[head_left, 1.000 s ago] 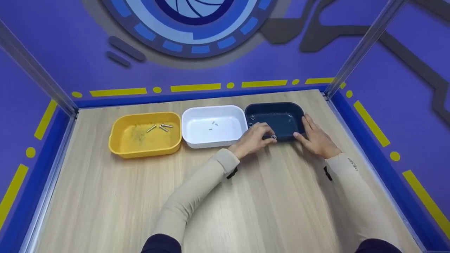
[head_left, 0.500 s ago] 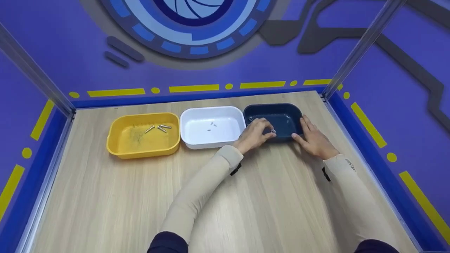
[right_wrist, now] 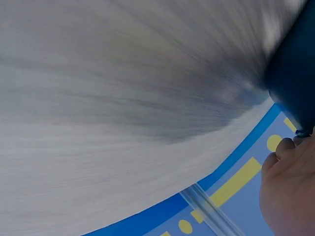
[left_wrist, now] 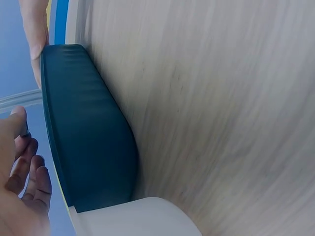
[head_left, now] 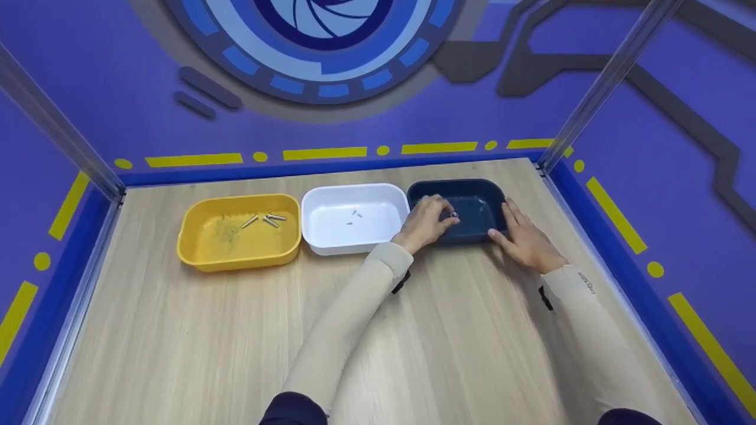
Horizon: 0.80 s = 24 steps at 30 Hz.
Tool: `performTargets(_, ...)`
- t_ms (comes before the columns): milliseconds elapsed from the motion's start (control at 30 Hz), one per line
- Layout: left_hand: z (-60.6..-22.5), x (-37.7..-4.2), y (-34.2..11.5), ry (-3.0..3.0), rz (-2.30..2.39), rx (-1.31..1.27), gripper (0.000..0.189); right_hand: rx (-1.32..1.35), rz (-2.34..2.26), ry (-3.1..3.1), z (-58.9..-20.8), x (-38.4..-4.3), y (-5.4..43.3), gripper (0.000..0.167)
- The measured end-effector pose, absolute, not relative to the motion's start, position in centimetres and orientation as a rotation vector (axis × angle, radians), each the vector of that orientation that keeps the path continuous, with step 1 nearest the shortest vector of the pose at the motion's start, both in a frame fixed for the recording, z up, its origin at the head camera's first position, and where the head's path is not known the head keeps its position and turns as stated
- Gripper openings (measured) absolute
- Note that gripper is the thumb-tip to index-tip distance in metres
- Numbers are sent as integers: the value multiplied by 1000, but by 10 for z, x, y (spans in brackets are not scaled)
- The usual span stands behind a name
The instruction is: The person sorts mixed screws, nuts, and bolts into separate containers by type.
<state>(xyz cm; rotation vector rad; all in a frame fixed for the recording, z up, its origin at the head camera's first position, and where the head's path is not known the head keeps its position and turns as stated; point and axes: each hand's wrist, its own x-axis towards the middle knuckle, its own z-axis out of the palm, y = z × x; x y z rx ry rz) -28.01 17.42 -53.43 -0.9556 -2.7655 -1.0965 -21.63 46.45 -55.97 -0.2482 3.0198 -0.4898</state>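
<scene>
My left hand [head_left: 425,224] reaches over the dark blue-green tray [head_left: 483,216] and pinches a small shiny metal nut [head_left: 453,215] between thumb and fingertips. In the left wrist view, the left hand [left_wrist: 22,167] is beside the tray's rim, its other fingers loosely bent. My right hand [head_left: 527,242] rests against the tray's near right corner, fingers straight along the right side and thumb at the front. The left part of the tray's inside is hidden behind my left hand.
A white tray [head_left: 322,227] with several tiny metal pieces [head_left: 354,215] adjoins the dark tray on its left. Further left, a yellow tray [head_left: 204,242] contains several screws [head_left: 270,221]. Purple panels [head_left: 331,133] enclose the wooden table [head_left: 236,330] at the back and sides.
My left hand has moved forward with the nut, from the dark tray's front rim to over its inside. The right hand stays at the corner. The head view has tilted slightly upward.
</scene>
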Motion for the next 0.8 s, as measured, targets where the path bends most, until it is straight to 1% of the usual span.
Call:
performTargets(300,-536,-286,173,-2780,-1055,-859,26,-237,-480,3006,-558,-216,464,93)
performTargets(467,-534,-287,174,-2756,-1085,-849,25,-217,-476,2997,-557,-216,463,94)
performTargets(700,-537,-287,173,-2747,-1092,-854,27,-227,-485,2999,-558,-216,463,93)
performTargets(800,-539,-286,172,-2773,-1074,-843,31,-221,-489,2996,-559,-216,464,94)
